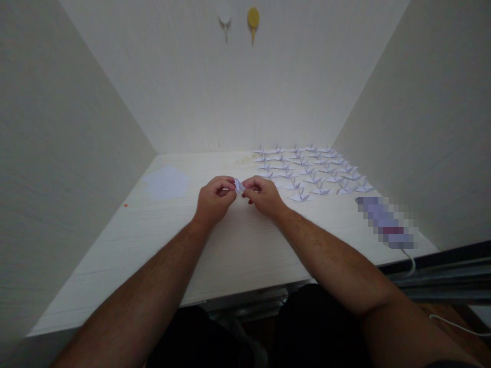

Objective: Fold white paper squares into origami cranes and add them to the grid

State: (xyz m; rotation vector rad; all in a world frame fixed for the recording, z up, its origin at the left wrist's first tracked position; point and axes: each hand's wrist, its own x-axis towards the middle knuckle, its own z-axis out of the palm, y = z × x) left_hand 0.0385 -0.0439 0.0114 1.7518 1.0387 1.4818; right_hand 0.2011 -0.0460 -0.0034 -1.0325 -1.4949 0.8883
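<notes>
Between my two hands, above the middle of the white table (245, 255), is a small piece of folded white paper (239, 186). My left hand (217, 198) pinches its left side between thumb and fingers. On the other side, the thumb and fingers of my right hand (263, 195) close on the paper's right edge. The fingertips hide part of the folds. Just beyond my right hand, several white paper cranes (307, 171) stand in rows at the back right of the table.
White paper sheets (166, 182) lie at the back left, near a small orange dot (126, 205). A pixelated object (383, 222) with a white cable (411, 263) lies at the right edge. Walls enclose three sides; a white hook (224, 14) and a yellow hook (253, 18) hang behind.
</notes>
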